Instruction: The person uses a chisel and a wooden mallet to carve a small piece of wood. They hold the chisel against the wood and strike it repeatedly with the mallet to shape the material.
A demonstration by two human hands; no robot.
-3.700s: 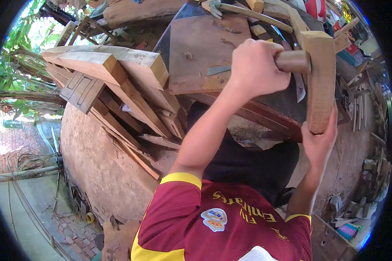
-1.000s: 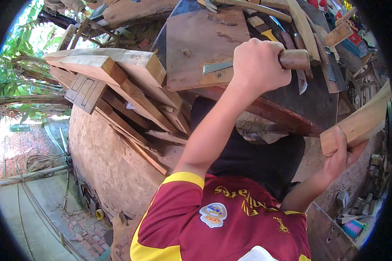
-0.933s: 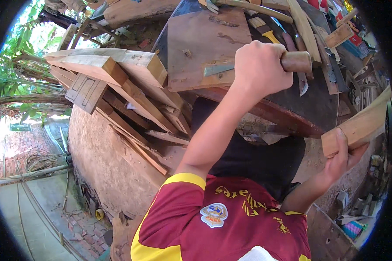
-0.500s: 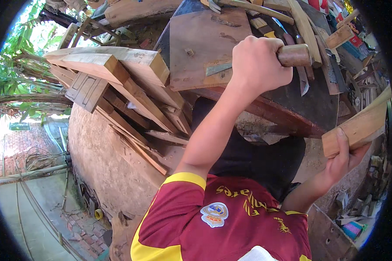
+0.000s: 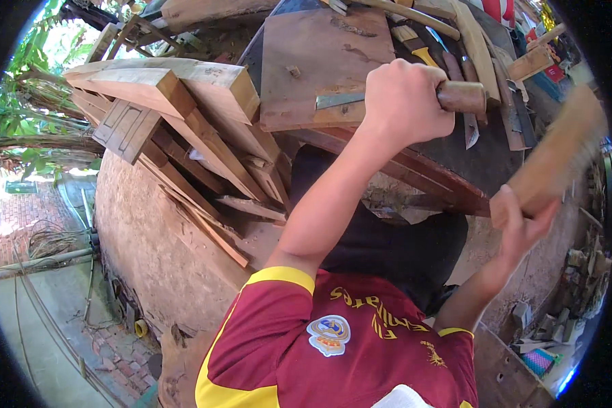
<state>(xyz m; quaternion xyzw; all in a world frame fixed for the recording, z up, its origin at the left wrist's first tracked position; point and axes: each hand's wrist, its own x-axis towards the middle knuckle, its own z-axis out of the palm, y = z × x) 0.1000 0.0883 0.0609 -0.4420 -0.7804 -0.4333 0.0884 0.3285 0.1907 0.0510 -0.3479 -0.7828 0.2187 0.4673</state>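
My left hand (image 5: 408, 102) is wrapped round a chisel (image 5: 466, 97). Its thick wooden handle sticks out to the right of the fist, and the flat metal blade points left over a brown board (image 5: 319, 58). Whether the blade's tip touches the board I cannot tell. Off to the right, my right hand (image 5: 525, 221) grips the near end of a thick wooden block (image 5: 557, 153), which is tilted up and smeared by motion. A gap separates the block from the chisel handle.
Long sawn timbers (image 5: 204, 85) lean in a stack at the left, with a small wooden panel (image 5: 127, 129) against them. On the dark bench beyond my hands lie a hammer (image 5: 415, 15), a yellow-handled brush (image 5: 418, 47) and several blades. Timber scraps lie at the far right.
My right hand has moved a little left and up, and the block has swung to a steeper tilt. The left fist keeps its hold on the chisel, with more of the blade showing.
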